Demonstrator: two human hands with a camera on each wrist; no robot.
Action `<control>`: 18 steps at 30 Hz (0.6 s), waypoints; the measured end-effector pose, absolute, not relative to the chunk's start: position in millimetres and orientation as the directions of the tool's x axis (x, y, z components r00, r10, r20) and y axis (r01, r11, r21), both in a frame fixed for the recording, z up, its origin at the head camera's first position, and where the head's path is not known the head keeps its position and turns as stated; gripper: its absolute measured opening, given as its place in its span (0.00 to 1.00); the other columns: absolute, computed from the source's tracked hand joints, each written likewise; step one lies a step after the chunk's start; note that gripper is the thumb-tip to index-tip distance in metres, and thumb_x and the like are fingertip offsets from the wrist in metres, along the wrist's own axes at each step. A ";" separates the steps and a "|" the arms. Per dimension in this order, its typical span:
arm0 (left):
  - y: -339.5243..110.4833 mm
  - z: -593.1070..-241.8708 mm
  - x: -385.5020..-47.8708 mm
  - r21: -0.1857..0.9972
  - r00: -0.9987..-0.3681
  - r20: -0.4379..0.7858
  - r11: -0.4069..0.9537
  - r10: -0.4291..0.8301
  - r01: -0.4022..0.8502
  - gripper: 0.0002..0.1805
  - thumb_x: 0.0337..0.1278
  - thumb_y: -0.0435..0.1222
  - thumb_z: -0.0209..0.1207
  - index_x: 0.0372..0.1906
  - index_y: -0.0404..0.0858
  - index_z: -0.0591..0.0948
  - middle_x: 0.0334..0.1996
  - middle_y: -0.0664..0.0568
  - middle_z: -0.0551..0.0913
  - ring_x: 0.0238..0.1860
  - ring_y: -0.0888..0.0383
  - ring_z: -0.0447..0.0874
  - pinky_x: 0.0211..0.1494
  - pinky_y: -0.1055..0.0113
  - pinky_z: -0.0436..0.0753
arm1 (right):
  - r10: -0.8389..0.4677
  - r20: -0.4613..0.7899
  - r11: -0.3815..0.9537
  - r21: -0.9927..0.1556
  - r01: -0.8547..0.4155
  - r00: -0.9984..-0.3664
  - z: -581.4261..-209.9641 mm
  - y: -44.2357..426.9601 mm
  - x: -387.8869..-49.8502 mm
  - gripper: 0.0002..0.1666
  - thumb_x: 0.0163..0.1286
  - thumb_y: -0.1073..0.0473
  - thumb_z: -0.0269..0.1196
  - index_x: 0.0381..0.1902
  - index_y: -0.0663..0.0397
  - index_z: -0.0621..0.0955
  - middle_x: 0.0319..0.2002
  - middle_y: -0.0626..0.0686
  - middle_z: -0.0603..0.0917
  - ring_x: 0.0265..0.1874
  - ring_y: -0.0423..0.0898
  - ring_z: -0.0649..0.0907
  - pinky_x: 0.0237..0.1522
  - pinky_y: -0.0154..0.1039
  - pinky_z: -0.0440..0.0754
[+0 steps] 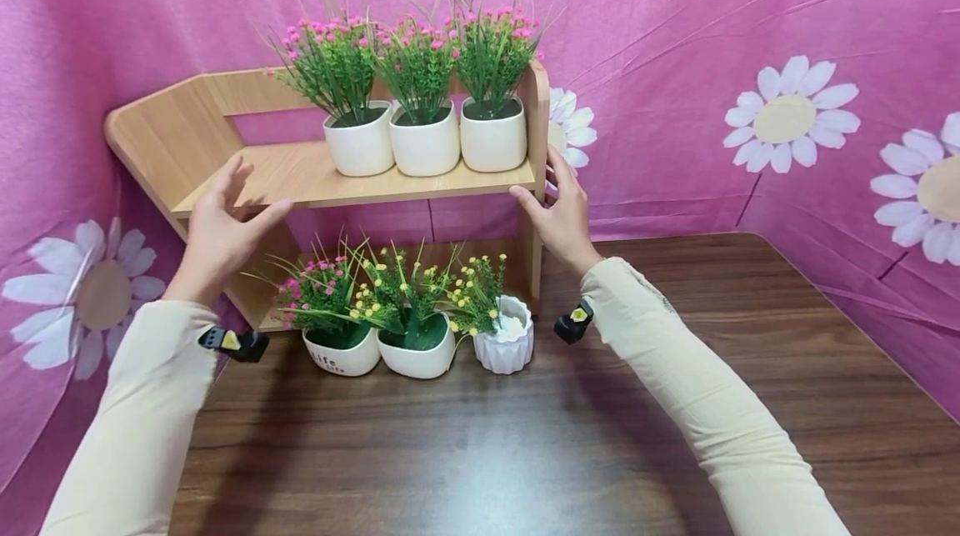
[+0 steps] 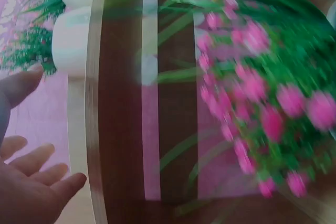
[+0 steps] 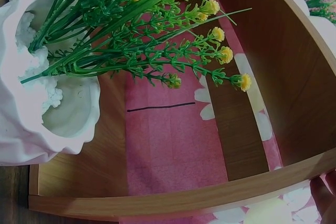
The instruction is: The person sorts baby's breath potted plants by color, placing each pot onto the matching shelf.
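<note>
A light wooden two-tier shelf (image 1: 281,173) stands at the back of the dark table. My left hand (image 1: 225,223) is spread, thumb apart from the fingers, by the upper board's front left; in the left wrist view the hand (image 2: 31,187) holds nothing. On the other side, my right hand (image 1: 561,215) grips the shelf's right side panel, thumb in front and fingers round the outside. Only part of those fingers (image 3: 324,198) shows in the right wrist view. Three white pots (image 1: 425,140) with pink-flowered plants stand side by side on the upper board, toward the right.
Before the lower tier stand a white pot (image 1: 341,353) with pink flowers, another white pot (image 1: 416,359) with yellow flowers, and a fluted white pot (image 1: 504,348) whose yellow-flowered plant leans left. Pink cloth (image 1: 660,136) with daisies hangs behind. The brown table (image 1: 420,469) extends forward and right.
</note>
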State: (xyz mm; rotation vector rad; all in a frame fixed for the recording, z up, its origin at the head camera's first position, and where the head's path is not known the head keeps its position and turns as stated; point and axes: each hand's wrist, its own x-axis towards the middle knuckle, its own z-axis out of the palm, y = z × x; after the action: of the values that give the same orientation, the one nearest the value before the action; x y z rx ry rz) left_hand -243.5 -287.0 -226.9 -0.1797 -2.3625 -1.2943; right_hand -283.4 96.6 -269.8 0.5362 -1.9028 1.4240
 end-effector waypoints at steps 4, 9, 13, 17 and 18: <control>-304.6 -237.2 -230.7 0.768 -0.892 0.439 0.559 -0.105 0.312 0.50 0.58 0.38 0.63 0.77 0.47 0.44 0.74 0.43 0.53 0.74 0.52 0.50 0.73 0.58 0.57 | 0.076 0.735 0.316 -0.659 -0.683 -0.674 -269.1 97.0 -283.0 0.39 0.60 0.67 0.67 0.66 0.70 0.65 0.59 0.68 0.72 0.58 0.61 0.76 0.58 0.51 0.76; -323.7 -254.2 -213.8 0.760 -0.902 0.409 0.599 -0.139 0.253 0.51 0.59 0.38 0.63 0.77 0.45 0.40 0.74 0.44 0.53 0.74 0.53 0.50 0.69 0.74 0.60 | 0.074 0.733 0.323 -0.659 -0.679 -0.676 -269.3 97.4 -282.4 0.39 0.60 0.67 0.67 0.67 0.70 0.65 0.59 0.68 0.72 0.57 0.61 0.76 0.57 0.51 0.76; -338.1 -271.5 -203.4 0.760 -0.918 0.377 0.607 -0.123 0.231 0.52 0.60 0.36 0.62 0.77 0.44 0.39 0.75 0.44 0.50 0.74 0.52 0.48 0.60 0.86 0.62 | 0.078 0.735 0.320 -0.658 -0.682 -0.673 -269.6 96.9 -282.3 0.39 0.60 0.67 0.68 0.67 0.69 0.65 0.59 0.68 0.73 0.56 0.61 0.77 0.56 0.50 0.77; -348.8 -292.4 -197.2 0.767 -0.941 0.330 0.603 -0.074 0.221 0.53 0.60 0.34 0.62 0.76 0.43 0.35 0.75 0.41 0.46 0.75 0.51 0.45 0.59 0.86 0.65 | 0.078 0.734 0.320 -0.660 -0.680 -0.675 -269.2 96.7 -282.3 0.39 0.60 0.68 0.68 0.67 0.70 0.65 0.59 0.69 0.73 0.56 0.62 0.77 0.56 0.51 0.77; -350.7 -297.4 -196.3 0.773 -0.945 0.320 0.595 -0.067 0.220 0.54 0.60 0.33 0.62 0.76 0.43 0.34 0.76 0.41 0.45 0.75 0.52 0.45 0.59 0.85 0.65 | 0.077 0.733 0.320 -0.660 -0.680 -0.676 -269.0 96.8 -282.1 0.39 0.60 0.68 0.68 0.67 0.70 0.65 0.59 0.69 0.73 0.56 0.62 0.76 0.56 0.52 0.77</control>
State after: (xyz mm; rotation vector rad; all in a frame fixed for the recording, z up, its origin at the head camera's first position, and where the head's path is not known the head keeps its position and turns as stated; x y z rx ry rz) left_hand -196.3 -350.7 -297.4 -0.1245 -2.5097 -1.2799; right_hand -282.1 96.8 -269.0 0.5317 -1.9065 1.4161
